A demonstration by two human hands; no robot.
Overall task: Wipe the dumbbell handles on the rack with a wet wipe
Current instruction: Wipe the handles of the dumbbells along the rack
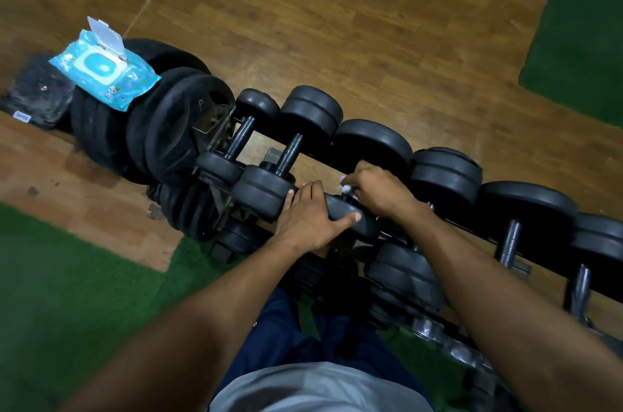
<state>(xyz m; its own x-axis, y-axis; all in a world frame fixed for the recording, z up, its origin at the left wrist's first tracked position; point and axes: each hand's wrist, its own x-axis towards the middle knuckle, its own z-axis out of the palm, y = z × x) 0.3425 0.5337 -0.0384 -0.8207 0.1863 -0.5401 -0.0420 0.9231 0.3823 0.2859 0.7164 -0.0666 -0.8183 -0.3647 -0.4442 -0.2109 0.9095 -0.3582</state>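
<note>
We look down on a long black dumbbell rack running from the left-centre toward the lower right, where it is cut off by the frame edge. Its lower tier is largely hidden under our arms and in shadow, so we cannot make out those weights clearly. A stack of black weight plates leans at the rack's left end, and an open pack of wet wipes lies on top of it, lid flipped up.

The dumbbells lie side by side across the top rails, their long axes pointing away from us toward the upper right, handles bridging the gap between near and far heads. The third dumbbell from the left is the one under our hands; its handle is almost wholly covered.

Our left hand grips the near head of that dumbbell, fingers over the top and thumb along its side. Our right hand is curled around the handle with the wet wipe bunched inside; only a small white scrap shows at the fingertips, and the wipe's shape is hard to tell.
</note>
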